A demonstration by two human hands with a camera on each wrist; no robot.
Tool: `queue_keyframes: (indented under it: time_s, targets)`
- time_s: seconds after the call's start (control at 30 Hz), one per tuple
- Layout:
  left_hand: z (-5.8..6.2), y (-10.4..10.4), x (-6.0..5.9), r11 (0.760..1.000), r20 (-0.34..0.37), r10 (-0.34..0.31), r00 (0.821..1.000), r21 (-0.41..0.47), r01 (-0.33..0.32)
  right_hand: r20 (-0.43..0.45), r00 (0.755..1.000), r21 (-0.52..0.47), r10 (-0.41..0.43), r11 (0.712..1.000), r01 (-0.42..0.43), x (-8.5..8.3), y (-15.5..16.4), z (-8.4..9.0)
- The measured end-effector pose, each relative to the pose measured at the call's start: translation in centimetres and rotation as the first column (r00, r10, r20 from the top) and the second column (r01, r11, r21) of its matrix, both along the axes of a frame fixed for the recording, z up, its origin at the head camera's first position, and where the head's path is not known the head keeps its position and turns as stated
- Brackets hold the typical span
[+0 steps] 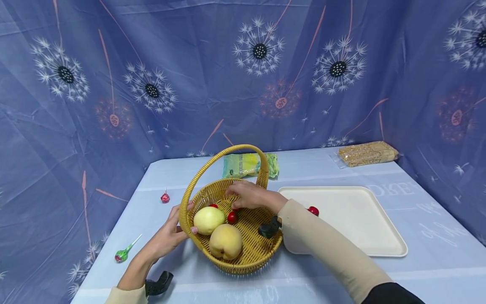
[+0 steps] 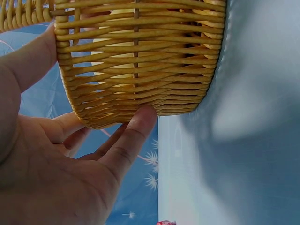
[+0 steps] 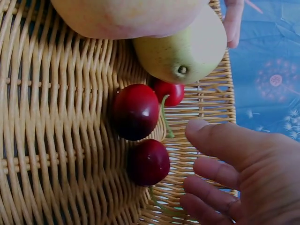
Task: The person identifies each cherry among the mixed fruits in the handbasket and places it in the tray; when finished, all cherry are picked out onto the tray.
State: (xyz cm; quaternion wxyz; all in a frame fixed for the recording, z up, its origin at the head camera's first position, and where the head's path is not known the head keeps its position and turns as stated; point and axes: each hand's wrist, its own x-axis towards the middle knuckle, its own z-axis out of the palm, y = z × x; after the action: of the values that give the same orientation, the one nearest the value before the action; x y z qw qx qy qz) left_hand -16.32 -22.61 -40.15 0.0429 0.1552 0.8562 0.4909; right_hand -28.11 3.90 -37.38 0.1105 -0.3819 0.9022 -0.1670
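Note:
A woven yellow basket [image 1: 243, 257] with an arched handle stands near the table's front edge. In it lie a pale green pear [image 1: 208, 219], a yellower pear [image 1: 225, 241] and a red cherry [image 1: 232, 217]. My left hand [image 1: 168, 236] grips the basket's left rim, thumb over the edge and fingers [image 2: 136, 126] against the outer wall [image 2: 140, 56]. My right hand [image 1: 247, 195] reaches into the basket from the right. Its fingers [image 3: 220, 140] hang relaxed and hold nothing, just beside three cherries [image 3: 136, 111] on the basket floor [image 3: 56, 140], below the green pear [image 3: 187, 51].
A cream tray [image 1: 360, 228] lies right of the basket, a cherry [image 1: 313, 210] at its left edge. A red candy [image 1: 165, 197] and a lollipop [image 1: 122, 255] lie to the left. A green packet [image 1: 244, 164] and a cracker pack [image 1: 366, 153] sit at the back.

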Motion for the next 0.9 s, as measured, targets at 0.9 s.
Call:
queue_keyframes:
  time_s: [0.9]
  targets:
    - [0.1,0.0,0.0,1.000,-0.009,-0.007,1.000,0.001,0.007,-0.054,0.995,0.123,0.081,0.990,-0.073,-0.1,0.0,-1.7]
